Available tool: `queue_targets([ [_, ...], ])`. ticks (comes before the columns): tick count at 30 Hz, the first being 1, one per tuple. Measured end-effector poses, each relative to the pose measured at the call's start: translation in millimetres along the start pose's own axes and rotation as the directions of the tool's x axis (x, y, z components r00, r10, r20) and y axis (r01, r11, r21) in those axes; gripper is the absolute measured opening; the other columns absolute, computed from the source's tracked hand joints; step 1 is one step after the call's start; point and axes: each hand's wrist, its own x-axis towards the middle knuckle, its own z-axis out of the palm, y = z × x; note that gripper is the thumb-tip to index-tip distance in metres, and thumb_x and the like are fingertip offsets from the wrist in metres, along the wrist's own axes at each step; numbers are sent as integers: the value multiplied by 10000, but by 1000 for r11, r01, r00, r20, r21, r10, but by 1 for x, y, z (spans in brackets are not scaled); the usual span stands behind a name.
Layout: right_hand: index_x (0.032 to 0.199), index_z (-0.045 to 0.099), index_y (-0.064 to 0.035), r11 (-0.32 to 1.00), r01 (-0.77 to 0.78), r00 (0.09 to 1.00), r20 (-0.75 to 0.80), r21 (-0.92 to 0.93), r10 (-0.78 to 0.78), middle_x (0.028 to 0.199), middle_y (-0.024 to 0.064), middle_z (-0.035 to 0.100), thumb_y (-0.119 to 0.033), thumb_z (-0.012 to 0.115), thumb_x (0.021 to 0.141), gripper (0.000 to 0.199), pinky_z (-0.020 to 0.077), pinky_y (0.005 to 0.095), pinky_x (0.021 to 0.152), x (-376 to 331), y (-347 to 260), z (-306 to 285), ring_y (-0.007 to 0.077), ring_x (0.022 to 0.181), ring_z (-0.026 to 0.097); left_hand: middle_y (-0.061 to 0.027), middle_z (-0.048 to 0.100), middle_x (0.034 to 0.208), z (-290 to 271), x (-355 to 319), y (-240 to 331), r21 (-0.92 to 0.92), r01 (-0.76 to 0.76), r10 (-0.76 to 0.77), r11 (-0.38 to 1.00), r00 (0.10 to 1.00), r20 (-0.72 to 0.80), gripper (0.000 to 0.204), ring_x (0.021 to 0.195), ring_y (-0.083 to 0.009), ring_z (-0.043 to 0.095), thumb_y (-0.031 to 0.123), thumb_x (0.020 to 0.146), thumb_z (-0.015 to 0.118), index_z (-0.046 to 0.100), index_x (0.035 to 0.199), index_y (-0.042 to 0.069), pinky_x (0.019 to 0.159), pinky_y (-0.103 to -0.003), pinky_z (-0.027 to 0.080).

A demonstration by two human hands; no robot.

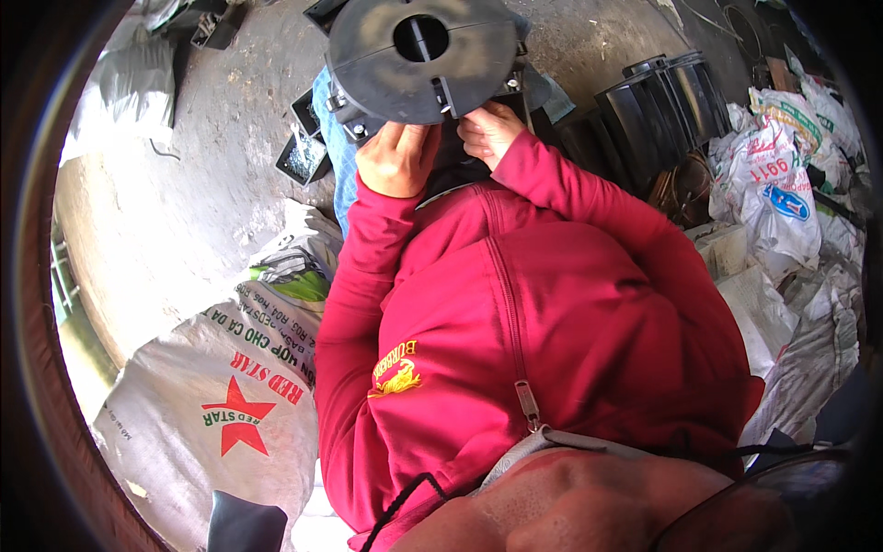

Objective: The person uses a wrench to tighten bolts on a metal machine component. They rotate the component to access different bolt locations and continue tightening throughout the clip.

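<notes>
A round black plastic part (pixel 368 60) with a hole in its middle rests at my knees. It has a seam, a slot near its near edge, and side lugs with bolts. My left hand (pixel 398 158) is closed at its near left rim, fingers curled and tips hidden beneath it. At the near right rim, by the slot, my right hand (pixel 492 132) is closed too, thumb and forefinger pressed to the edge. Whether a small fastener sits in either grip is hidden.
To the left of my leg, a small black tray (pixel 304 158) holds shiny metal fasteners. More black curved plastic parts (pixel 667 101) stand on the right. White woven sacks (pixel 216 405) lie near left, with printed plastic bags (pixel 773 189) at right. Another small box (pixel 219 32) lies far left.
</notes>
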Motion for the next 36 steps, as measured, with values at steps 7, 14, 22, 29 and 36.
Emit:
queue_targets([
  [7, 764, 598, -106, 999, -17, 1000, 1, -38, 17, 519, -80, 367, -261, 670, 905, 222, 191, 237, 376, 4, 0, -1, 29, 394, 291, -96, 701, 895, 12, 7, -3, 161, -15, 18, 987, 1000, -19, 350, 672, -279, 677, 137, 755, 737, 706, 1103, 153, 577, -349, 529],
  [14, 650, 564, -104, 999, -16, 1000, 23, -32, 17, 502, -52, 372, -328, 725, 853, 343, 176, 260, 374, 5, 0, -3, 51, 380, 295, -94, 722, 905, 17, 18, -6, 210, -104, 118, 972, 991, -57, 211, 736, -239, 710, 120, 758, 765, 705, 958, 85, 617, -322, 561],
  [22, 618, 584, -73, 997, 8, 1000, 22, -73, -7, 481, -36, 366, -387, 746, 817, 405, 197, 278, 371, 12, 5, -7, 81, 370, 309, -77, 704, 850, 14, 24, -3, 220, -158, 160, 963, 987, 7, 167, 678, -235, 686, 150, 799, 756, 698, 933, 69, 560, -325, 543],
  [29, 726, 628, -115, 990, 23, 1000, -17, -139, -26, 490, -71, 326, -340, 730, 845, 275, 155, 259, 379, 12, 4, -4, 43, 376, 253, -119, 713, 998, 13, 16, -6, 154, -23, 15, 988, 998, 54, 210, 903, -291, 698, 83, 807, 686, 720, 1014, 65, 794, -361, 545],
  [36, 712, 656, -86, 990, 35, 999, -11, -137, -37, 484, -42, 387, -367, 753, 805, 312, 219, 270, 372, 9, 1, -4, 80, 383, 342, -88, 709, 833, 14, 23, -3, 220, -163, 173, 962, 984, -27, 154, 683, -220, 690, 121, 805, 753, 698, 919, 35, 568, -312, 543],
])
